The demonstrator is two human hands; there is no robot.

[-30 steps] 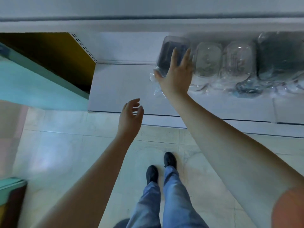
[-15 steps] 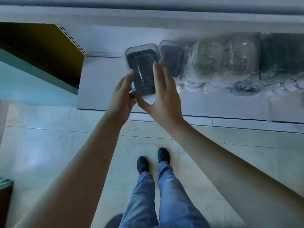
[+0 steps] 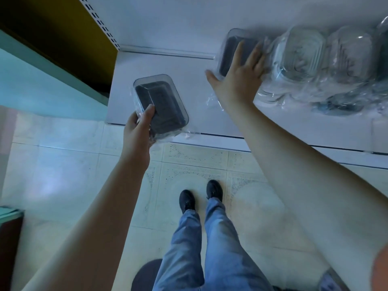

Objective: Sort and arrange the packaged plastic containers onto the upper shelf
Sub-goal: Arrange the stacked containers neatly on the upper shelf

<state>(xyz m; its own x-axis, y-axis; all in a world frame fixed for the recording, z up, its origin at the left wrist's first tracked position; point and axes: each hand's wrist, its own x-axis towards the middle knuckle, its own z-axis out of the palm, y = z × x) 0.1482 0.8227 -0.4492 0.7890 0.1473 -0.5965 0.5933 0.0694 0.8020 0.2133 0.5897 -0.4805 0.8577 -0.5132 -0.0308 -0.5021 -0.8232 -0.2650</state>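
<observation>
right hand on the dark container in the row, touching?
Touching. Head view: right hand lies flat on the dark container, fingers overlapping its face.

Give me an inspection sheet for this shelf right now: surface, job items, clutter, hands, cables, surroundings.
Surface: white shelf, left part bare.
Job's things: wrapped dark container held off the shelf's front edge; second dark container on the shelf beside clear wrapped containers.
Clutter: loose plastic wrap bunched in front of the clear containers.
Grip: left hand holds the wrapped dark container by its near end; right hand lies flat on the second dark container, fingers spread.
Cables: nothing seen.
Surroundings: tiled floor, yellow back panel, the person's jeans and black shoes.
</observation>
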